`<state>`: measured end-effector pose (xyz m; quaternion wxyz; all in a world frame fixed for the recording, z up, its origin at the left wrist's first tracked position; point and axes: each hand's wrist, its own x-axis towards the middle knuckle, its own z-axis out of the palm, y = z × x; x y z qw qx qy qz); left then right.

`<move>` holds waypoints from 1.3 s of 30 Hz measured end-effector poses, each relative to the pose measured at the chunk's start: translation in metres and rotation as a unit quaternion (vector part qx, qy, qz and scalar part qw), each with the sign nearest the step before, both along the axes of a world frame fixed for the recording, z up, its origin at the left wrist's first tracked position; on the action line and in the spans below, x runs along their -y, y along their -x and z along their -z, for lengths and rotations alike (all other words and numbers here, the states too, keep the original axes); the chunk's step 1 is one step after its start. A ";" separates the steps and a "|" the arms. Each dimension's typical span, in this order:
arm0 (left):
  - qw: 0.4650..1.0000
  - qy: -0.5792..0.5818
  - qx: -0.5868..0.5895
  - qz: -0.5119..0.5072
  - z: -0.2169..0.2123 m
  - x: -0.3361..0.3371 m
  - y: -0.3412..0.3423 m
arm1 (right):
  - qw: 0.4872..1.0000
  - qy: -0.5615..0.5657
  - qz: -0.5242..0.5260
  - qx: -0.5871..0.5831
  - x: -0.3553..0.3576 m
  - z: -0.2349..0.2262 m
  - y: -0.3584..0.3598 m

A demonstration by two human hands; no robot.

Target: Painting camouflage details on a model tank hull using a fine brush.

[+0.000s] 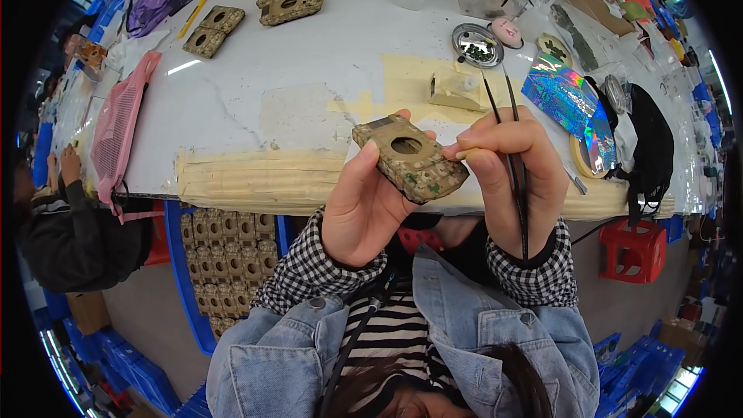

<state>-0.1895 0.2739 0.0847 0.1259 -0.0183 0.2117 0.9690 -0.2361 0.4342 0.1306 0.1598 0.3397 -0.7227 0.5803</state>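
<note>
My left hand (354,207) is closed around a camouflage-patterned case (438,172), which is tilted above the table edge. The case has a round opening in its face and a dark rectangular panel at one end. My right hand (542,174) holds black tweezers (524,220) tucked between its fingers, tips pointing up and away. Its thumb and forefinger pinch a small pale stick-like piece (464,154) against the case's right side. What that piece is, I cannot make out.
More camouflage cases (289,5) lie at the far left. Beyond my right hand stand a round dish (467,40) of small dark green pieces and a small bottle block (449,91). Holographic sheets (559,87) lie right. A blue crate (179,279) of cases sits below left; someone works farther left.
</note>
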 end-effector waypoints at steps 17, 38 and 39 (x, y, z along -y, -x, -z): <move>0.995 -0.085 -0.035 -0.031 0.003 0.019 0.000 | 0.980 -0.021 0.184 -0.075 -0.020 0.002 0.042; 0.961 -0.228 -0.148 -0.056 0.028 0.060 0.006 | 0.977 -0.121 0.167 -0.051 -0.059 0.019 0.039; 0.959 -0.236 -0.146 -0.050 0.030 0.060 0.008 | 0.982 -0.089 0.163 -0.017 -0.058 0.022 0.032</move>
